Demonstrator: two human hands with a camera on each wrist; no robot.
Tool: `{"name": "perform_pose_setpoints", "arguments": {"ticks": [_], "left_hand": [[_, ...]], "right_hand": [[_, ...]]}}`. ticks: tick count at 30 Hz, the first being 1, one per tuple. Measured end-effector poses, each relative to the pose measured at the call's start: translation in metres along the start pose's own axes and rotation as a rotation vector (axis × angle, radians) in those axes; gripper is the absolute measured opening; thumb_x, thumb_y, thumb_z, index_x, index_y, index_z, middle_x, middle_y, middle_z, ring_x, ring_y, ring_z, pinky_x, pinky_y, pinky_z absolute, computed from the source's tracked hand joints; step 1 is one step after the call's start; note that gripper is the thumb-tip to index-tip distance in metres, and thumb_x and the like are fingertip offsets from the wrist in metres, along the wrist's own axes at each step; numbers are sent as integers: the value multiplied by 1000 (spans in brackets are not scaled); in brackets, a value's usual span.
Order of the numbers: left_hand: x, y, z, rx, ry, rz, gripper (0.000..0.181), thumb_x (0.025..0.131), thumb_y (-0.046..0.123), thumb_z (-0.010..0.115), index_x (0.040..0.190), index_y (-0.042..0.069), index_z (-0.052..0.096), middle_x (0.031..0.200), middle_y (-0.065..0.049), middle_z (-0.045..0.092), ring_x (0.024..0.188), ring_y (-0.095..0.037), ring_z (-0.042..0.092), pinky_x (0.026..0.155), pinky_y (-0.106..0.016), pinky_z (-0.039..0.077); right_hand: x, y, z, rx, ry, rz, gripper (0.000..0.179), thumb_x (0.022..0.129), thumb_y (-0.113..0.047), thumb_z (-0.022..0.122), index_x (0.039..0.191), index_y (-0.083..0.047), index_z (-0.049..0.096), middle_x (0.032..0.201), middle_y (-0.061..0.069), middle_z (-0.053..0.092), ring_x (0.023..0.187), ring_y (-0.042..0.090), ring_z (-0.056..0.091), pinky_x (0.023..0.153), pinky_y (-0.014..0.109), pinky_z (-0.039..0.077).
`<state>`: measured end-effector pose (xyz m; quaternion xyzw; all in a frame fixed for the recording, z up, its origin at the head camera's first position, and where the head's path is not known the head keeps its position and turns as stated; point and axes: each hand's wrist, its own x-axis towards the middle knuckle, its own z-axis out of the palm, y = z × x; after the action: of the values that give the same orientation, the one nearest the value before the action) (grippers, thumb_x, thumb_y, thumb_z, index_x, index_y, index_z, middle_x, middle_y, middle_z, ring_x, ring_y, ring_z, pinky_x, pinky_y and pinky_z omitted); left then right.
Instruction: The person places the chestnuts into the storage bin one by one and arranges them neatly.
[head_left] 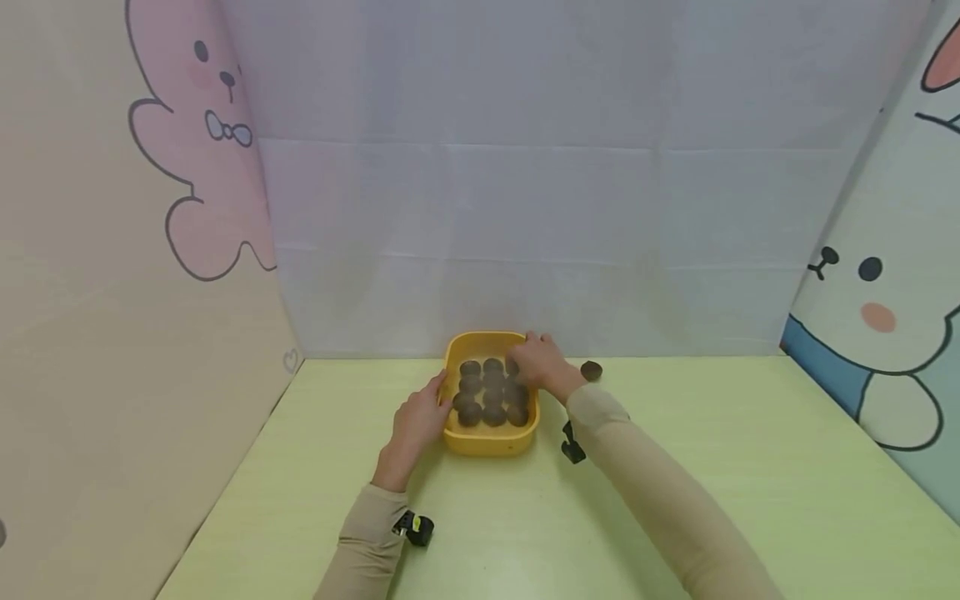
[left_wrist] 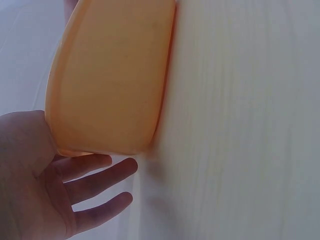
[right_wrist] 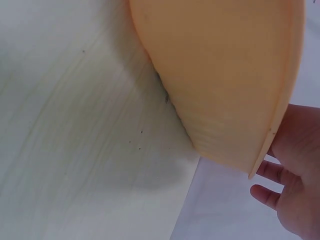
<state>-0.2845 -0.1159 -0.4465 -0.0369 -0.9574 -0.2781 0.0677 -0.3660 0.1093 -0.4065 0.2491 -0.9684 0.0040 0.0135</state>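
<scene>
A yellow tray (head_left: 491, 446) with raised walls stands at the far side of the table and holds several dark brown round pieces (head_left: 493, 415), somewhat like chestnuts. My left hand (head_left: 417, 419) holds the tray by its left wall, thumb at the rim; in the left wrist view its other fingers (left_wrist: 102, 180) stretch past the tray's end. Over the right rim reaches my right hand (head_left: 542, 364), its fingertips blurred inside among the pieces at the back right. The right wrist view has that hand (right_wrist: 295, 185) behind the tray wall (right_wrist: 225, 75), which hides what its fingertips hold.
One more dark brown piece (head_left: 591, 371) lies on the pale yellow-green table (head_left: 712, 450), right of the tray near the back edge. A white curtain (head_left: 480, 208) rises right behind the tray. Printed side panels (head_left: 877, 358) flank the table.
</scene>
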Motion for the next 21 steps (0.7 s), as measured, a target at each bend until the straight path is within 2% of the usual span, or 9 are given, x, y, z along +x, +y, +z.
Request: {"name": "perform_pose_setpoints", "arguments": {"ticks": [2,4,7,9,15,21], "left_hand": [[0,0,0,-6,-4,2,54,96,21,56,149,14,47,107,-23,71,58,-23,51,48,-34,37],[0,-1,0,-9,-6,2,54,96,21,56,149,13,47,108,-23,70,58,-23,51,49,-34,38],[1,-1,1,-7,-5,0,54,96,21,56,148,13,47,111,-23,70,61,-24,52,50,-35,39],[1,0,1,-6,-6,-1,54,96,21,56,148,13,47,112,-22,70,62,-24,54,51,-36,40],[1,1,1,0,0,3,54,96,22,57,148,14,48,111,-22,70,63,-25,55,52,-37,42],[1,-1,2,5,4,2,54,96,22,56,148,15,48,105,-22,71,59,-23,52,49,-35,39]], "right_hand": [[0,0,1,-5,-9,-6,10,87,-11,68,83,-20,70,86,-5,67,97,26,47,86,44,33],[-2,0,1,0,-6,-14,9,89,-13,68,90,-20,74,93,-6,70,100,27,50,89,46,36],[-5,1,0,36,23,-25,18,91,-18,69,107,-21,76,108,-4,73,107,29,53,96,51,37],[-8,3,-2,73,56,-31,22,91,-20,70,112,-19,76,113,-2,73,109,31,54,99,54,37],[-17,12,-9,175,181,-53,18,90,-18,71,106,-14,76,105,2,74,105,32,56,96,56,39],[-24,27,-8,209,341,-95,12,89,-19,72,98,-12,77,94,1,75,93,29,62,87,53,46]]}}
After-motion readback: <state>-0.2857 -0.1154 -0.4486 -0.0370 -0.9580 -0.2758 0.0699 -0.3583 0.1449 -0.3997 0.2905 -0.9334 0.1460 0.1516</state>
